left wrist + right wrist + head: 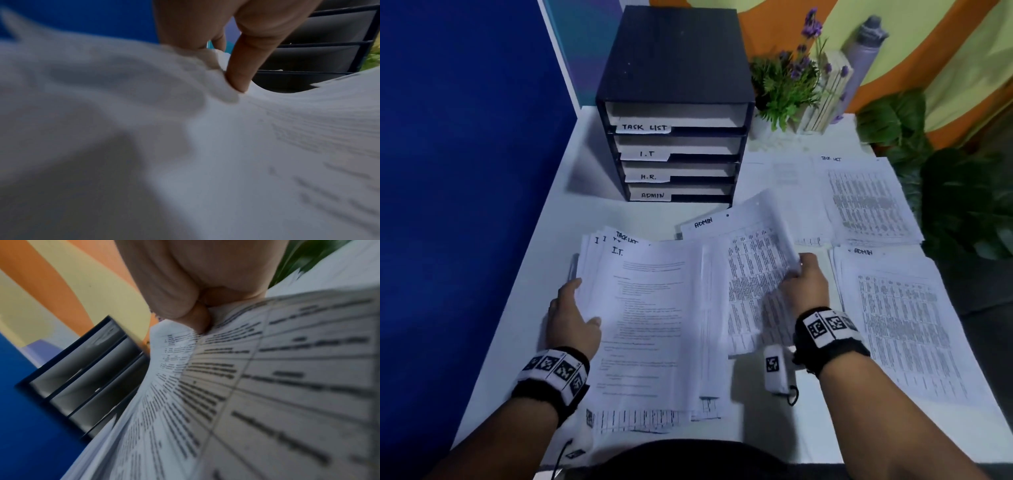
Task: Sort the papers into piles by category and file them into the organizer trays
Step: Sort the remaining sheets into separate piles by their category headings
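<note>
Dim, bluish light over the whole head view, edges bowing outward. Both wrist views smear badly, print blurring up close.

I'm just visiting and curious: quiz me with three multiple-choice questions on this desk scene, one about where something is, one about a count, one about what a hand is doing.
1. Where does the organizer stand?
A. at the far side of the table, by the blue wall
B. at the table's near edge
C. on the floor

2. How many labelled trays does it show?
A. two
B. four
C. six

3. What is the right hand doing?
A. resting flat and idle
B. pinching the ADMIN sheet
C. holding the bottle

Answers:
1 A, it stands behind the papers next to the blue wall.
2 B, labels read TASK LIST, I.T, H.R., ADMIN.
3 B, the right wrist view shows fingers and thumb closed on the sheet's edge.
</note>
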`<state>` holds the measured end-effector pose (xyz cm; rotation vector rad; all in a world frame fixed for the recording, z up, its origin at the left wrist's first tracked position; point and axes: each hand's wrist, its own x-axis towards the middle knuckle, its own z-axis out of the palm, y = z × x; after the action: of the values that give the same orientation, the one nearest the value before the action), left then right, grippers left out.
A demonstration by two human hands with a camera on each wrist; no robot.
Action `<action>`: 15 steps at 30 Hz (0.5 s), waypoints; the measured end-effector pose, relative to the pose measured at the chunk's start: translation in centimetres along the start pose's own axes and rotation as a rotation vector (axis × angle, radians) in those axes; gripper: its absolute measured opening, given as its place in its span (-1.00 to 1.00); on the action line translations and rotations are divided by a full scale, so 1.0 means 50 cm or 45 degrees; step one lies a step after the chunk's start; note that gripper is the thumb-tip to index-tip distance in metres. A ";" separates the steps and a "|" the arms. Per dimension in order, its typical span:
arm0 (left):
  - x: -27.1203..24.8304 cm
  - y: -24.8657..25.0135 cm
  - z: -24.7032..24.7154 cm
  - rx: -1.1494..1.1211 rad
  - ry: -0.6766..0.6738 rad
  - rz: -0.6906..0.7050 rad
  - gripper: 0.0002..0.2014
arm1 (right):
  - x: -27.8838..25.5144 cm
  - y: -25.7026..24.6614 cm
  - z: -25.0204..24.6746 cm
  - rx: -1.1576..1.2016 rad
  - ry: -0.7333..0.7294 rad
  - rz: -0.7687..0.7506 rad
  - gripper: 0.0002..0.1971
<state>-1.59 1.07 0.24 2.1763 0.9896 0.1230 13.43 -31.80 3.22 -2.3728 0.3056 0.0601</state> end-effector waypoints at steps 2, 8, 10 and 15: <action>0.005 0.000 0.005 -0.007 -0.004 -0.032 -0.30 | 0.024 0.033 -0.055 -0.023 0.066 0.063 -0.67; 0.012 -0.001 0.030 0.032 -0.007 -0.119 -0.31 | 0.074 0.160 -0.214 -0.162 0.235 0.276 -0.76; 0.013 -0.001 0.037 0.043 -0.010 -0.149 -0.30 | 0.085 0.200 -0.263 -0.215 0.238 0.362 -0.72; 0.023 0.005 0.044 0.141 -0.003 -0.185 -0.34 | 0.109 0.271 -0.346 -0.362 0.278 0.536 -0.72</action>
<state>0.18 0.46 -1.43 2.1941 1.1745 -0.0032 14.76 -54.23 6.11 -2.5573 0.9542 0.0434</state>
